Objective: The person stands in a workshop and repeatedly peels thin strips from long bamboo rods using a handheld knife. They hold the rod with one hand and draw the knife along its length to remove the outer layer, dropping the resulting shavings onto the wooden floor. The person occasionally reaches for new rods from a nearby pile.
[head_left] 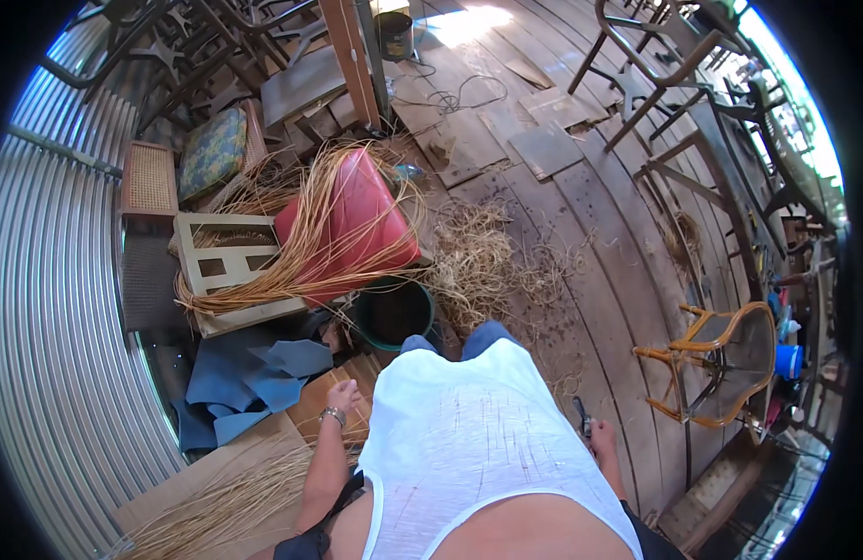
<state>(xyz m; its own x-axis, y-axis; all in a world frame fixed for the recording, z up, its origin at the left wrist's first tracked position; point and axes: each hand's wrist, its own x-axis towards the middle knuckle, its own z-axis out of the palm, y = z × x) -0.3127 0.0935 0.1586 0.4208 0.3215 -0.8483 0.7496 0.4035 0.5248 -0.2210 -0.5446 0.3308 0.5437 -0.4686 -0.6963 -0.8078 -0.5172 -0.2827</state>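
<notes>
My left hand [342, 398], with a metal watch on the wrist, hovers left of my body, above a brown sheet [321, 409]. Its fingers are loosely bent and apart, and nothing shows in them. On my other side, my right hand [601, 439] is closed around a small dark hand tool [582, 411] that points away from me; its exact kind is too small to make out. Long rattan strands [310, 245] drape over a red cushioned seat [371, 210] ahead of me to the left. A dark green bucket [394, 315] stands just beyond my knees.
Curly rattan shavings [473, 261] cover the plank floor ahead. Blue sheet scraps [254, 378] lie left, with a bundle of strands [226, 509] nearer me. A rattan chair [721, 364] stands right, and dark chair frames [674, 93] at far right. Corrugated metal [58, 308] walls the left.
</notes>
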